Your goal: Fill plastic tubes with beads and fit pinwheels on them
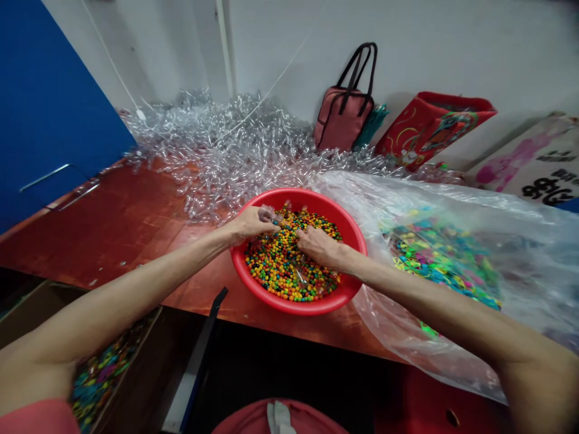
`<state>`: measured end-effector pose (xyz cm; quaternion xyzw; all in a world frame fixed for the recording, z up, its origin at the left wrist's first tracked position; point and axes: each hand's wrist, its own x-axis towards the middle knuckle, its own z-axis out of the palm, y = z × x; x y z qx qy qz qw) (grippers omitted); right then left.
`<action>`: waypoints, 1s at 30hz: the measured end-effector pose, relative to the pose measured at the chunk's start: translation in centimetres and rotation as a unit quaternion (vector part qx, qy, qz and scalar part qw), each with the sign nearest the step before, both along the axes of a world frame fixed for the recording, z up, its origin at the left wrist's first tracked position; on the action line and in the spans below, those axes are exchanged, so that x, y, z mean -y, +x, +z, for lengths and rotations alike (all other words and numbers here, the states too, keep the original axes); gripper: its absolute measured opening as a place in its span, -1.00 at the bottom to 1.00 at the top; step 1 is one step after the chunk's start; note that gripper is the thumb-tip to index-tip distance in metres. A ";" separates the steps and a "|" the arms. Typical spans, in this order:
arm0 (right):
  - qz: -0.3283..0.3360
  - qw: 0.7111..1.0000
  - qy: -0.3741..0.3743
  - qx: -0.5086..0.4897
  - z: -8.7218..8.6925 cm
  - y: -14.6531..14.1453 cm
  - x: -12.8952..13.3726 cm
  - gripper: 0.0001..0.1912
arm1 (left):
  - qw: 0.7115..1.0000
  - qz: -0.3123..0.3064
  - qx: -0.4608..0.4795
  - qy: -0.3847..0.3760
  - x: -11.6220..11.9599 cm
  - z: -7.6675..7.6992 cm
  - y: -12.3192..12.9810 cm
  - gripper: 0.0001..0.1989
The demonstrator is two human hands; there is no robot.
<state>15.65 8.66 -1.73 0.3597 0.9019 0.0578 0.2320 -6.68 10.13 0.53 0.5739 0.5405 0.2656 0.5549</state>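
A red plastic basin [312, 306] sits on the table, filled with small multicoloured round beads [280, 265]. My left hand [252, 224] is at the basin's left rim, its fingers pinched on a small clear plastic tube [268, 213]. My right hand [319, 247] rests over the beads with its fingers curled down among them. Whatever those fingers may hold is hidden.
A large heap of clear plastic tubes [217, 150] covers the table's far side. At right, a clear bag [434, 253] holds colourful plastic pieces, and a box [102, 380] of similar pieces sits below left. A pink handbag [344, 114] and a red bag [429, 129] lean against the wall.
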 end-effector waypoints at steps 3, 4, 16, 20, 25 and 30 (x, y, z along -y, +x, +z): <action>0.027 0.997 -0.058 -0.031 -0.5 -1.9 1.1 -0.60 | 1.000 -0.002 -0.004 -0.007 -1.0 -0.9 1.5 -0.72; 0.037 0.995 -0.078 -0.047 -0.6 -2.3 1.2 -0.61 | 1.000 -0.005 0.001 -0.006 -1.3 -1.2 2.0 -0.75; -0.142 0.709 -0.475 -0.501 0.8 2.1 -0.7 -0.66 | 0.950 -0.188 -0.186 0.165 -2.2 0.4 -0.6 -0.81; -0.201 0.626 -0.515 -0.550 1.9 4.0 0.5 -0.63 | 0.925 -0.192 -0.290 0.152 -1.0 -2.0 2.5 -0.75; -0.183 0.705 -0.442 -0.524 3.2 6.7 -0.1 -0.67 | 0.949 -0.224 -0.190 0.114 -1.1 -3.2 5.8 -0.89; -0.096 0.920 -0.194 -0.326 3.2 5.3 -1.6 -0.78 | 0.996 -0.085 -0.010 0.040 -1.5 -0.7 2.8 -0.74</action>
